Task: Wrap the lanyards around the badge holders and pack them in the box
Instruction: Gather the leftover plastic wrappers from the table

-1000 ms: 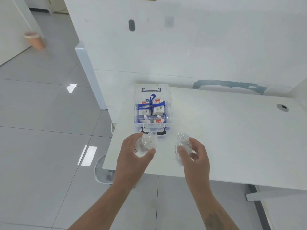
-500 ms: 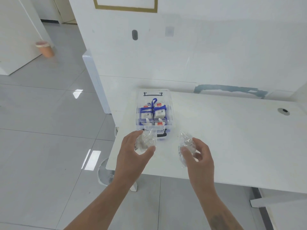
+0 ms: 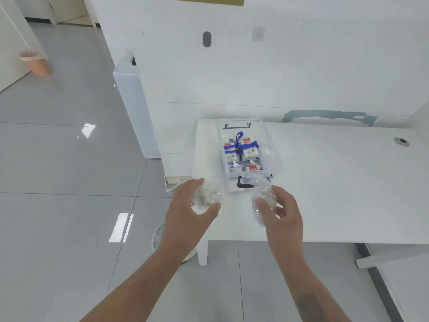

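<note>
I see no change since a second ago: left hand [image 3: 185, 205] and right hand [image 3: 282, 211] each still pinching crumpled clear plastic wrap [image 3: 209, 194]; clear plastic box [image 3: 274, 156] of blue-lanyard badge holders [image 3: 249, 149] looks packed.

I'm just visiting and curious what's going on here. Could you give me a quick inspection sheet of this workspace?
Surface: white table.
Job's things: clear box at the table's left end, with badge holders wrapped in blue lanyards inside.
Clutter: nothing seen.
Hands: left hand and right hand each hold crumpled clear plastic, near the box.
Cables: nothing seen.
Surroundings: white wall, grey tiled floor, orange bin far left.
</note>
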A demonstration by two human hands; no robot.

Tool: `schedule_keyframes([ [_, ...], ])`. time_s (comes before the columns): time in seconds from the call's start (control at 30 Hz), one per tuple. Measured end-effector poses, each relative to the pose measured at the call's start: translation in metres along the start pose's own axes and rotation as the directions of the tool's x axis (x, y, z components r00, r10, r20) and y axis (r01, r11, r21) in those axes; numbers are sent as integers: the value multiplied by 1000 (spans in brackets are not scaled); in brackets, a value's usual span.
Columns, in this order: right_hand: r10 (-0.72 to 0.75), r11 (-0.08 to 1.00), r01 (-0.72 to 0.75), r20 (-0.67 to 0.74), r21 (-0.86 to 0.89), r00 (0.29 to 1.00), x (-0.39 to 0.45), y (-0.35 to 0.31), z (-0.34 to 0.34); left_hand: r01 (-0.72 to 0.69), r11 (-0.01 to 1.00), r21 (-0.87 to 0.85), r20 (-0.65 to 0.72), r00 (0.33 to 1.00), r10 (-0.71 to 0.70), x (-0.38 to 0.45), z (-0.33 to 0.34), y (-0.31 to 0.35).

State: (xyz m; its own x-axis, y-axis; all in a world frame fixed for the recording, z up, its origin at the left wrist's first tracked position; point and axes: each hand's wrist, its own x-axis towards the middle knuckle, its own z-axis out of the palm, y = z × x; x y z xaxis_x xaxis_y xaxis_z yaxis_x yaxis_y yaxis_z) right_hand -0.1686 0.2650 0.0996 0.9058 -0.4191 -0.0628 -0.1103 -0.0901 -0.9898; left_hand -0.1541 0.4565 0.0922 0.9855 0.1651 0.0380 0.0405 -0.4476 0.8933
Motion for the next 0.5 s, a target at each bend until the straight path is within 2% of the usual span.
schedule_keyframes([
  [0.17,20,1000,-21,-56,-17,998,-42,0,74,-26,1000,-1,82,996,26,14,-62,-42],
  [0.3,27,998,-32,-99,-55,995,-62,1,105,-24,1000,1,133,991,24,18,-94,-62],
  [0.5,38,996,-44,-82,-80,996,-81,-2,139,28,999,-39,137,990,-22,18,-131,-84],
])
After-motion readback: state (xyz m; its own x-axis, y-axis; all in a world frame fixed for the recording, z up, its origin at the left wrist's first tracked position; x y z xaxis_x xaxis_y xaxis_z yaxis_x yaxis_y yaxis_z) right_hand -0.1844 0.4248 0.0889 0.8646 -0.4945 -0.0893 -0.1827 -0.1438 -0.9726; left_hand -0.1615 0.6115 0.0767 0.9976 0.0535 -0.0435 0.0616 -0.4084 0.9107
